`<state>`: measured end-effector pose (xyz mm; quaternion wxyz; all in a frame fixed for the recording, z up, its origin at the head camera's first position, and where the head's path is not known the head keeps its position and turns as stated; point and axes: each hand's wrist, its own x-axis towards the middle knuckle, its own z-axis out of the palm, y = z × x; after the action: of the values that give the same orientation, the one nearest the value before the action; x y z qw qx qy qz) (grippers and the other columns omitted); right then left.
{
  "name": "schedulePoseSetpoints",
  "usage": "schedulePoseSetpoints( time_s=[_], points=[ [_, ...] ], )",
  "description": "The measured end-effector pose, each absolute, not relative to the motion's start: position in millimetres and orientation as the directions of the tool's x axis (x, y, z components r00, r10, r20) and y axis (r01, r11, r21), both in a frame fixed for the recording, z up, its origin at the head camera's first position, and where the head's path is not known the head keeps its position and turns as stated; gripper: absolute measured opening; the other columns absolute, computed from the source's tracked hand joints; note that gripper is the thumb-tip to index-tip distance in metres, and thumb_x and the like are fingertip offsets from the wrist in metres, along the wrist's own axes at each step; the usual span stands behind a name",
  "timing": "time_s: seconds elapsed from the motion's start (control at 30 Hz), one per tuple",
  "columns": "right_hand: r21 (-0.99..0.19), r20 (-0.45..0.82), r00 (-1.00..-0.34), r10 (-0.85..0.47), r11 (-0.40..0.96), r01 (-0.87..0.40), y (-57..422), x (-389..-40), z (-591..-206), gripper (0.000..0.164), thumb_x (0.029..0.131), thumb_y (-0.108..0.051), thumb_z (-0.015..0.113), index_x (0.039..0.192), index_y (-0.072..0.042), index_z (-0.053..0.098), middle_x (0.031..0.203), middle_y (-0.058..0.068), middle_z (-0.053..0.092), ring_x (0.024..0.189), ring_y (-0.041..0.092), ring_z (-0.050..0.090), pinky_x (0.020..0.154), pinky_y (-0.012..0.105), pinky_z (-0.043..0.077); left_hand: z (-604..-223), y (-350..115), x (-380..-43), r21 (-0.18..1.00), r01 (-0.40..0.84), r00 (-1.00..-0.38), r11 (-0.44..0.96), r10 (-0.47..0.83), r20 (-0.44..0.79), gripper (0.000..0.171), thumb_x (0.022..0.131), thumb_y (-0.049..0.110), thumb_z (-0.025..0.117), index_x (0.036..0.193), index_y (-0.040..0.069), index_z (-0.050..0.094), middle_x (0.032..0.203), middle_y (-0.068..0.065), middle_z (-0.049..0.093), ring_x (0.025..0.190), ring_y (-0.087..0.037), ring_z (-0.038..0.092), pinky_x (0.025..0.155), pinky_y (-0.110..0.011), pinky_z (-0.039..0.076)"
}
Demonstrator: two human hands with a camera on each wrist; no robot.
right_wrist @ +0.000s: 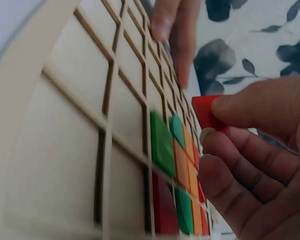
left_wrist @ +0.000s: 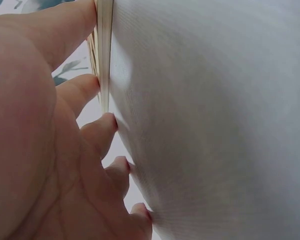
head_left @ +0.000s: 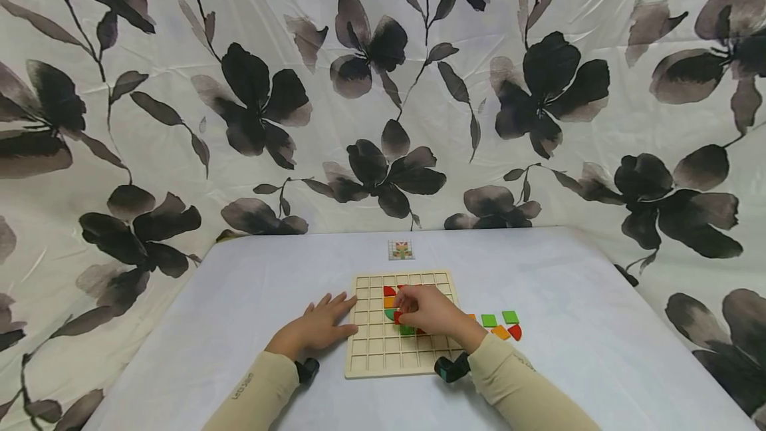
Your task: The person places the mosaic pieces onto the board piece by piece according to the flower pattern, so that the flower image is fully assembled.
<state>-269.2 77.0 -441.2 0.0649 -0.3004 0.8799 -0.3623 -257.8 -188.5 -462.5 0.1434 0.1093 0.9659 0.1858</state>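
A wooden grid board [head_left: 374,356] lies on the table with several red, orange and green tiles set in its cells. My right hand [head_left: 433,311] is over the middle of the board, pinching a red tile [right_wrist: 204,111] between thumb and fingers. Just below that tile, in the right wrist view, a green tile [right_wrist: 162,145] sits in a cell beside orange and red ones. The left hand [head_left: 314,326] is spread flat at the board's left side, its thumb and fingertips against the wooden edge [left_wrist: 104,55].
Right of the board lie several loose tiles, among them a green square [head_left: 510,317], an orange one [head_left: 500,332] and a red rounded one [head_left: 515,332]. Behind the board is a small pattern card [head_left: 401,250]. A floral cloth [head_left: 377,85] hangs at the table's far edge.
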Motion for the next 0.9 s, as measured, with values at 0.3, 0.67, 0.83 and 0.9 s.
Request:
schedulePoseSetpoints(
  time_s=[0.3,0.67,0.83,0.9],
  points=[
    [-0.674,0.069,-0.836,-0.544,0.593,-0.441,58.0,-266.9,-444.4,0.002,0.085,-0.012,0.072,0.086,-0.013,0.07,0.076,-0.009,0.067,0.065,0.005,0.055,0.06,0.022,0.047,-458.8,-187.7,-255.9,0.399,0.172,-0.932,0.901,0.281,-0.231,0.071,0.091,0.052,0.059,0.151,0.022,0.036,0.16,-0.008,0.028,0.149,-0.04,0.015,0.116,-0.065,0.009],
    [-0.575,0.099,-0.848,-0.521,0.665,-0.476,47.4,-258.6,-452.6,0.014,0.085,-0.017,0.072,0.071,-0.018,0.072,0.063,-0.012,0.062,0.056,0.003,0.049,0.053,0.019,0.043,-458.0,-186.8,-256.9,0.393,0.177,-0.931,0.903,0.283,-0.231,0.07,0.092,0.052,0.058,0.152,0.024,0.035,0.161,-0.008,0.027,0.15,-0.039,0.014,0.117,-0.064,0.009],
    [-0.545,0.109,-0.838,-0.534,0.673,-0.5,45.7,-255.6,-451.0,0.011,0.084,-0.016,0.072,0.074,-0.017,0.075,0.069,-0.011,0.067,0.059,0.001,0.051,0.056,0.018,0.044,-459.5,-186.6,-258.2,0.392,0.164,-0.932,0.905,0.273,-0.239,0.071,0.091,0.053,0.058,0.152,0.024,0.034,0.161,-0.007,0.026,0.15,-0.038,0.014,0.117,-0.064,0.009],
    [-0.535,0.098,-0.836,-0.54,0.68,-0.502,45.9,-254.2,-449.6,0.01,0.085,-0.016,0.071,0.076,-0.016,0.075,0.071,-0.011,0.068,0.061,0.001,0.051,0.058,0.019,0.045,-459.8,-186.9,-258.0,0.394,0.157,-0.932,0.906,0.267,-0.243,0.071,0.091,0.053,0.059,0.151,0.024,0.035,0.16,-0.008,0.027,0.15,-0.039,0.014,0.117,-0.065,0.008]
  ],
)
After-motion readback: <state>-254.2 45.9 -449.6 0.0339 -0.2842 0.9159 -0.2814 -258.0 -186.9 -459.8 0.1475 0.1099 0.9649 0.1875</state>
